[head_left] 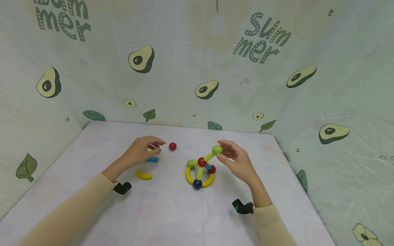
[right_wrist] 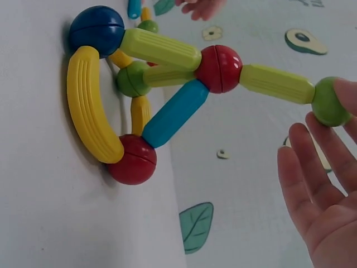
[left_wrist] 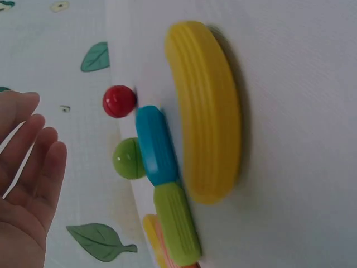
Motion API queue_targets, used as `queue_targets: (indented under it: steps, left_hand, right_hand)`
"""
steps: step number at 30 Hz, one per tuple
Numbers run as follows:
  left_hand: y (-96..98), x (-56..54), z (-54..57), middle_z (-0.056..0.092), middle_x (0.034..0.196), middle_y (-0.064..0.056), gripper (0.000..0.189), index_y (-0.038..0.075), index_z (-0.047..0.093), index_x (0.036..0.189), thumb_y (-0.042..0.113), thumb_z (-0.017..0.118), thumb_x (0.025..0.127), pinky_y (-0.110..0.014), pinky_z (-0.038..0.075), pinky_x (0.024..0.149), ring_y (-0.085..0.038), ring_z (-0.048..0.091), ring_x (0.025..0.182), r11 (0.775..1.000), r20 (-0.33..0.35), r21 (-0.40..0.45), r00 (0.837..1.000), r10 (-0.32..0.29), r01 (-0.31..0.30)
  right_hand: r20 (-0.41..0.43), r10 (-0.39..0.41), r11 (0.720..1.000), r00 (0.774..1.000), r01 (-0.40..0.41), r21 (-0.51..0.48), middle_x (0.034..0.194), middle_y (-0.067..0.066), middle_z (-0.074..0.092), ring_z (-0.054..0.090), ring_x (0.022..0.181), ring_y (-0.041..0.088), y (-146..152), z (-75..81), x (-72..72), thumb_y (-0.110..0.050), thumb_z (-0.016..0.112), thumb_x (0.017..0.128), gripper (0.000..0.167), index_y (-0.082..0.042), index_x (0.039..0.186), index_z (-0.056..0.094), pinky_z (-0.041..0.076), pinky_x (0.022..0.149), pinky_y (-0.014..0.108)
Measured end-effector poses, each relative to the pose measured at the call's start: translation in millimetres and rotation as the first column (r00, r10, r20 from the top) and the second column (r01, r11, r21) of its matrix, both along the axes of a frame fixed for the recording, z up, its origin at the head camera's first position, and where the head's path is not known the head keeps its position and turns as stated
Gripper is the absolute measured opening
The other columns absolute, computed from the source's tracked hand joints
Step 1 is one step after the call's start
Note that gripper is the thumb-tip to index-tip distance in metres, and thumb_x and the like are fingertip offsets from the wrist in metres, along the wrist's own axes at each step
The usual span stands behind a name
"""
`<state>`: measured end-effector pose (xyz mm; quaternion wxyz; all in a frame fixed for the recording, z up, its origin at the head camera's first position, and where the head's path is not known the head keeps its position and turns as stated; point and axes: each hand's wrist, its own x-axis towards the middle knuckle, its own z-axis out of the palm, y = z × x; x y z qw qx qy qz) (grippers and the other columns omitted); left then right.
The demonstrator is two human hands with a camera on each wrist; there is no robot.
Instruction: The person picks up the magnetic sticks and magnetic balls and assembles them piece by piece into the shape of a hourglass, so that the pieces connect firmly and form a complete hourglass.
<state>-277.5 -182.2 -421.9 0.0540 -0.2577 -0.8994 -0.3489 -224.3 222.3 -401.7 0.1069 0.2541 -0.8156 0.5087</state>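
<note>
Right-hand fingers (right_wrist: 317, 170) in a pinch on the top green ball (right_wrist: 326, 103) — rod frame (head_left: 200, 173) below-left.

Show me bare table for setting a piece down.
Widest: near tabletop between the beige sleeves. Smaller: between the loose yellow curved rod and the ball-and-rod structure. Crowded: around the left hand, near the blue rod and loose red ball.

Passable between yellow stick (head_left: 144, 175) and built frame (head_left: 200, 173), red ball (head_left: 172, 146) (beyond) — blocking
</note>
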Motion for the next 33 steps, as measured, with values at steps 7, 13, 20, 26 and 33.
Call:
queue_targets:
  steps: [7, 13, 20, 26, 33]
  left_hand:
    - [-26.2, 1.7, -14.5, 0.075, 0.126, -0.009, 0.036, 0.007, 0.074, 0.13, 0.006, 0.081, 0.094, -0.041, 0.063, 0.09, -0.025, 0.071, 0.107, 0.997, 0.009, -0.081, 1.0, 0.019, -0.018]
    - [-31.1, 3.7, -19.7, 0.075, 0.125, -0.009, 0.038, 0.007, 0.074, 0.13, 0.01, 0.083, 0.094, -0.04, 0.06, 0.085, -0.023, 0.067, 0.099, 0.983, 0.051, -0.182, 0.998, 0.04, -0.03]
    - [-29.5, 4.4, -26.1, 0.075, 0.114, -0.004, 0.037, 0.007, 0.075, 0.127, 0.011, 0.085, 0.091, -0.034, 0.053, 0.08, -0.019, 0.061, 0.092, 0.967, 0.071, -0.251, 0.996, 0.057, -0.038]
    - [-27.0, 2.5, -29.2, 0.076, 0.108, -0.002, 0.033, 0.007, 0.077, 0.122, 0.013, 0.086, 0.091, -0.034, 0.055, 0.081, -0.019, 0.061, 0.09, 0.959, 0.059, -0.282, 0.996, 0.059, -0.04]
    - [-22.8, -0.9, -33.0, 0.073, 0.1, 0.003, 0.022, 0.01, 0.08, 0.114, 0.016, 0.085, 0.093, -0.038, 0.057, 0.087, -0.014, 0.06, 0.086, 0.936, 0.032, -0.352, 0.999, 0.038, -0.025]
  right_hand:
    - [0.038, 0.014, 0.999, 0.999, -0.015, 0.033, 0.128, 0.002, 0.072, 0.069, 0.112, 0.02, 8, -0.2, -2.6, -0.013, 0.077, 0.1, 0.04, -0.015, 0.138, 0.067, 0.058, 0.097, 0.024]
    - [0.047, -0.006, 0.999, 0.999, 0.003, 0.049, 0.128, 0.002, 0.072, 0.07, 0.113, 0.02, 11, -1.0, -2.5, -0.014, 0.077, 0.1, 0.04, -0.012, 0.138, 0.066, 0.057, 0.097, 0.022]
    - [0.05, -0.036, 0.998, 0.998, 0.033, 0.059, 0.128, 0.002, 0.072, 0.069, 0.113, 0.019, 12, -2.3, -3.4, -0.017, 0.077, 0.1, 0.04, -0.014, 0.139, 0.067, 0.057, 0.096, 0.021]
    - [0.059, -0.051, 0.997, 0.997, 0.048, 0.058, 0.128, 0.001, 0.072, 0.069, 0.114, 0.019, 11, -3.9, -5.8, -0.017, 0.076, 0.101, 0.039, -0.016, 0.139, 0.067, 0.056, 0.096, 0.021]
    - [0.065, -0.047, 0.998, 0.997, 0.044, 0.051, 0.128, 0.0, 0.072, 0.069, 0.114, 0.019, 10, -2.6, -5.0, -0.019, 0.077, 0.1, 0.04, -0.015, 0.138, 0.067, 0.057, 0.096, 0.022]
